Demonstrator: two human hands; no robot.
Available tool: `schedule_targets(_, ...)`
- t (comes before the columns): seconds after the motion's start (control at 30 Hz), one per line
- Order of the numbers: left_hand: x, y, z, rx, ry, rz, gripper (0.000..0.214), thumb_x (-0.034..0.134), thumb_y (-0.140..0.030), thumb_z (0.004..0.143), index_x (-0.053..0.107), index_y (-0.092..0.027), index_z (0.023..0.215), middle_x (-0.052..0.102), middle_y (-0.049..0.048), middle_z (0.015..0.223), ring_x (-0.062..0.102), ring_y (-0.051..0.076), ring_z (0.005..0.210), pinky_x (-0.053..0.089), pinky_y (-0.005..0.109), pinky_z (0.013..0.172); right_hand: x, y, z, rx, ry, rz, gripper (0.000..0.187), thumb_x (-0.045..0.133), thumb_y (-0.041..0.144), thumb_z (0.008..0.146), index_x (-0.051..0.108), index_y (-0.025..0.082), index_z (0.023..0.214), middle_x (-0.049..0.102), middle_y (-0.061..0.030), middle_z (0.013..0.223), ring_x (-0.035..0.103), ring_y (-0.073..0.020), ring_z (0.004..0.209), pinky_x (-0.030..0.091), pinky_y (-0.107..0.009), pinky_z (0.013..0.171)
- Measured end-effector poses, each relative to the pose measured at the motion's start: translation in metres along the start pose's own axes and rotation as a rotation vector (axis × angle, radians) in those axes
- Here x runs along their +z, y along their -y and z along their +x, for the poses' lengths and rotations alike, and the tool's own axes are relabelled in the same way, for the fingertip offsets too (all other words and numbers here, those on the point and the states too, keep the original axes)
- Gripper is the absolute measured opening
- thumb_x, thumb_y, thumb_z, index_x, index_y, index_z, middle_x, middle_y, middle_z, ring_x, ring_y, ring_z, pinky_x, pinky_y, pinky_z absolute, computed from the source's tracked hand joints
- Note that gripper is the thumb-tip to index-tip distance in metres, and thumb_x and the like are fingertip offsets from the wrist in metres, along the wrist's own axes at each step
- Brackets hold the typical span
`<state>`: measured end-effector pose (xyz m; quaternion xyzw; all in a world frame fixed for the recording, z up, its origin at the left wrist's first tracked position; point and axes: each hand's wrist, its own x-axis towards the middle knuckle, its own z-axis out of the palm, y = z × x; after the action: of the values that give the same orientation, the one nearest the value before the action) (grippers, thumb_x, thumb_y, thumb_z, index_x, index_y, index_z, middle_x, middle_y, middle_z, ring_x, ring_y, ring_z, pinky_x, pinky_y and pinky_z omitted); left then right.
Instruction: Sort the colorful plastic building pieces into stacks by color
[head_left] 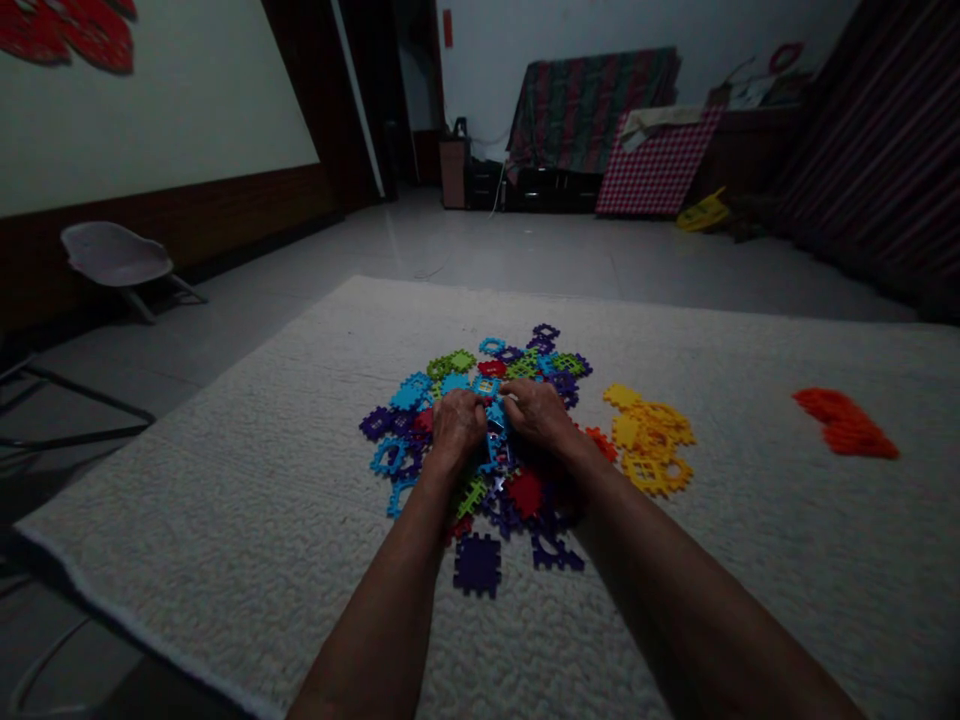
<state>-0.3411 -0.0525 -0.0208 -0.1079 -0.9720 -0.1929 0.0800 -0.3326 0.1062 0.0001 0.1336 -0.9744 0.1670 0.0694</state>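
Note:
A heap of flat plastic interlocking tiles [480, 430] in purple, blue, green and red lies on a cream rug [262, 470]. Both my hands reach into the heap's middle. My left hand [456, 425] is closed, fingers curled over blue tiles. My right hand [536, 412] is also closed, pinching at a blue tile [495, 415] between the two hands. What exactly each hand grips is hard to make out in the dim light. A lone purple square tile [477, 563] lies nearest to me.
A sorted group of yellow tiles [649, 435] lies right of the heap, and orange tiles [846, 423] farther right. A small pale chair [116, 255] stands at the left by the wall. Covered furniture [592, 110] and a checked cloth [656, 165] stand at the far end.

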Motion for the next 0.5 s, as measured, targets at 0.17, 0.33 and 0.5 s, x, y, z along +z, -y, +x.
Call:
schedule_targets(0.17, -0.001, 0.001, 0.002, -0.059, -0.023, 0.003, 0.030, 0.046, -0.022, 0.091, 0.074, -0.021, 0.100, 0.073, 0.0087, 0.101, 0.065, 0.023, 0.100, 0.047, 0.033, 0.093, 0.013, 0.016, 0.018, 0.083, 0.030, -0.059, 0.031, 0.040, 0.028, 0.097, 0.064, 0.018, 0.113, 0.065, -0.0135, 0.124, 0.053, -0.0291, 0.118, 0.034, -0.048, 0.100)
schedule_targets(0.33, 0.010, 0.006, 0.004, -0.069, -0.185, -0.120, 0.034, 0.051, -0.023, 0.089, 0.066, -0.018, 0.119, 0.071, 0.0109, 0.113, 0.064, 0.023, 0.109, 0.047, 0.034, 0.099, 0.030, 0.024, 0.018, 0.102, -0.013, -0.058, 0.033, 0.041, 0.033, 0.098, 0.059, 0.019, 0.122, 0.055, -0.0155, 0.138, 0.045, -0.0314, 0.127, 0.029, -0.057, 0.106)
schedule_targets(0.5, 0.016, 0.015, 0.009, -0.024, -0.243, -0.168, 0.039, 0.048, -0.012, 0.085, 0.065, -0.019, 0.119, 0.070, 0.0097, 0.117, 0.064, 0.022, 0.112, 0.047, 0.036, 0.103, 0.027, 0.025, 0.016, 0.081, 0.020, -0.050, 0.031, 0.040, 0.033, 0.099, 0.061, 0.022, 0.119, 0.055, -0.0132, 0.141, 0.043, -0.0319, 0.130, 0.028, -0.061, 0.107)
